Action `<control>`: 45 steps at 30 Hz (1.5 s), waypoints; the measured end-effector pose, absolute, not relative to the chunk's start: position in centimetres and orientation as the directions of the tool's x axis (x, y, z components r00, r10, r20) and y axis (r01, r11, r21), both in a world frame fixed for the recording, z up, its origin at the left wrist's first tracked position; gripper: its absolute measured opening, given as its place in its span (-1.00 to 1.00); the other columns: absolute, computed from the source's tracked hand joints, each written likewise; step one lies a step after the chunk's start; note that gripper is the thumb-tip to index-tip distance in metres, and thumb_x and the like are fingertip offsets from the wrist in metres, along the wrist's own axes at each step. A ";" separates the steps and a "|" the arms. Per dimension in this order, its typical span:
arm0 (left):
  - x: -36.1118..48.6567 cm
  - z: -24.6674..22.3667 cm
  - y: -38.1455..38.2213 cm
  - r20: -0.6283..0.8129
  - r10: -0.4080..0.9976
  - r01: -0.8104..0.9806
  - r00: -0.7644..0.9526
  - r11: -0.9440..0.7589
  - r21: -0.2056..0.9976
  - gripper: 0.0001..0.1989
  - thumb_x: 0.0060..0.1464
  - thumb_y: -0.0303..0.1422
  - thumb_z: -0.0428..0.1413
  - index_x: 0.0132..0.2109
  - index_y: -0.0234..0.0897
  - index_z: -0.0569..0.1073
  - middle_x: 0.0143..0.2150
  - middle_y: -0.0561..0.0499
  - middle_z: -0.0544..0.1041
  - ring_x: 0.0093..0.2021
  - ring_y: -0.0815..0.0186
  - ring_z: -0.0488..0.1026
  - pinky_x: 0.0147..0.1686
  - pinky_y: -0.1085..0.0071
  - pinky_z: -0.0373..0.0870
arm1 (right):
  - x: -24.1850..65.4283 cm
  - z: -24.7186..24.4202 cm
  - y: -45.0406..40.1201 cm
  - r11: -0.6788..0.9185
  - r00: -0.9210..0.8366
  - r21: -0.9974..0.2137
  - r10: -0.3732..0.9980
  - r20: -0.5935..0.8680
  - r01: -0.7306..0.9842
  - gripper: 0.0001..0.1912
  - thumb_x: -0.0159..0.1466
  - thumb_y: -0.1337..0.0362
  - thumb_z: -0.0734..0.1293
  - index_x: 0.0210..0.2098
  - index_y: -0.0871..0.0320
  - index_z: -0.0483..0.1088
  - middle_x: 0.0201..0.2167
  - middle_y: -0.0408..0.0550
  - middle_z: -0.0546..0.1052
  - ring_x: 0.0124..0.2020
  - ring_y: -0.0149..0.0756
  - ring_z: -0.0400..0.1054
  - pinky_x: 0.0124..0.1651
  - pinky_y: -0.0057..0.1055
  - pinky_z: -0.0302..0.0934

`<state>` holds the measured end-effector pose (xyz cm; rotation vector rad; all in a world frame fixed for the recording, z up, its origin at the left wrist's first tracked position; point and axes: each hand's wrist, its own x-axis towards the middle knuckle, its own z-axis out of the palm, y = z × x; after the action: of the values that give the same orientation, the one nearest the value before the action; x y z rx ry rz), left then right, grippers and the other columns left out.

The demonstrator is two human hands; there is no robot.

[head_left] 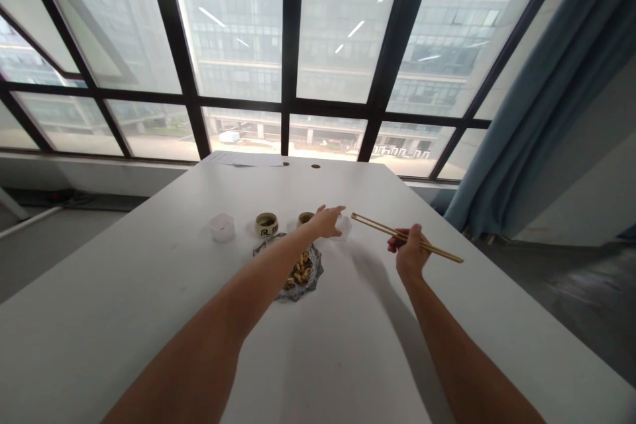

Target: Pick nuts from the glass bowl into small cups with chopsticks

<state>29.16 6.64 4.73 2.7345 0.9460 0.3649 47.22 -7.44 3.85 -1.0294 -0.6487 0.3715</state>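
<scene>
My right hand is closed around a pair of wooden chopsticks, their tips pointing left and slightly apart with nothing between them. Stretched across the table, my left hand has its fingers spread above and beside a clear plastic container; whether it touches the container I cannot tell. Under my left forearm sits a faceted glass bowl with yellowish-brown pieces in it, partly hidden. Behind my left wrist is a small cup, mostly covered.
A cream cup with dark characters stands left of the covered cup. Further left is another translucent plastic container. Papers lie at the far edge of the white table, before the windows. A blue curtain hangs at right.
</scene>
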 end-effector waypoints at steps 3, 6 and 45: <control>28.7 4.5 6.5 0.333 0.522 0.440 0.785 -0.849 0.293 -0.11 -0.08 -0.47 0.15 0.39 -0.30 0.00 0.27 -0.25 0.33 0.26 0.05 0.28 0.26 0.10 0.18 | 46.6 4.3 -7.9 0.468 0.738 -0.879 0.561 0.375 0.091 -0.39 0.19 -0.27 0.28 -0.53 0.19 0.40 -0.79 -0.19 0.38 -0.81 -0.45 0.21 -0.75 -0.52 0.10; 28.1 4.9 6.1 0.418 0.454 0.368 0.787 -0.889 0.274 -0.06 -0.09 -0.53 0.10 0.42 -0.23 -0.09 0.26 -0.19 0.33 0.26 0.06 0.26 0.25 0.11 0.20 | 46.0 4.6 -8.4 0.485 0.689 -0.855 0.557 0.464 0.184 -0.41 0.22 -0.24 0.26 -0.53 0.19 0.41 -0.78 -0.18 0.38 -0.81 -0.46 0.20 -0.74 -0.52 0.07; 4.3 2.2 2.1 0.666 0.723 0.859 0.182 -0.446 0.250 -0.68 0.14 -0.22 0.10 0.01 -0.24 0.46 0.17 -0.17 0.47 0.22 0.05 0.35 0.30 -0.02 0.03 | 36.1 6.7 -10.6 0.418 -0.139 -0.783 0.905 0.402 0.461 -0.51 0.34 -0.04 0.26 -0.58 0.14 0.38 -0.68 -0.12 0.46 -0.66 -0.38 0.34 -0.58 -0.48 0.21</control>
<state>4.26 2.09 2.19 2.5475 1.7295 1.2510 36.06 -10.63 6.71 -1.1852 -1.7640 0.6132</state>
